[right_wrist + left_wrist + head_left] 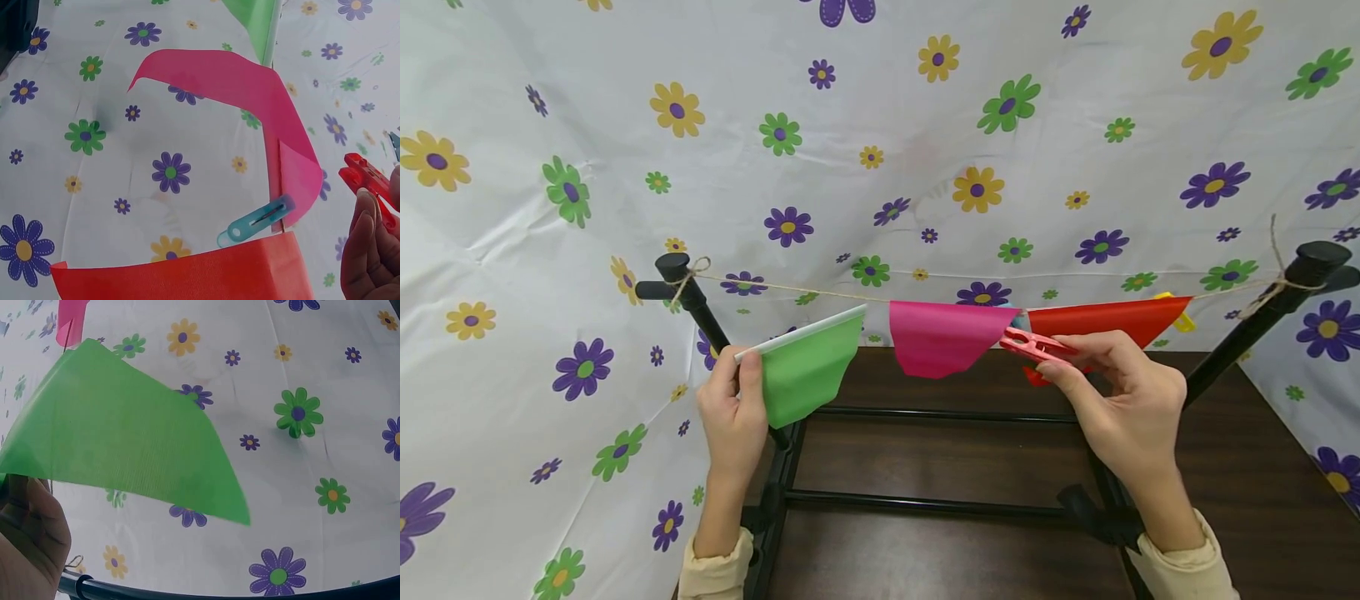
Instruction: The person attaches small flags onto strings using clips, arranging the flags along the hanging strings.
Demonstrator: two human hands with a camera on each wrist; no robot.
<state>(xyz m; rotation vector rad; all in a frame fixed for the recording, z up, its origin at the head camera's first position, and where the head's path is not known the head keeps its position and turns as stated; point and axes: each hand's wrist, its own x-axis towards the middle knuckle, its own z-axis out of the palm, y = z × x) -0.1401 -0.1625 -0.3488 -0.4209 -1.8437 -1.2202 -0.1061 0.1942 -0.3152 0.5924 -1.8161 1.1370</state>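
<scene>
My left hand (733, 408) grips the left end of a green paper flag (812, 367) by its folded white top edge, tilted in front of the string. Between the thumb and fingers of my right hand (1123, 408) is a pinkish-red clothespin (1036, 345), its jaw end pointing left. That clothespin is near the right edge of a pink flag (951, 337), which hangs on the string (805, 289). To the right hangs a red flag (1108, 321), partly behind my right hand. A blue clothespin (256, 222) sits where the pink and red flags meet.
A yellow clothespin (1183, 321) is at the red flag's right end. Black posts, left (700, 308) and right (1247, 325), carry the tied string. Black crossbars (925, 504) run low over the brown tabletop (917, 550). Flower-printed cloth (880, 100) hangs behind.
</scene>
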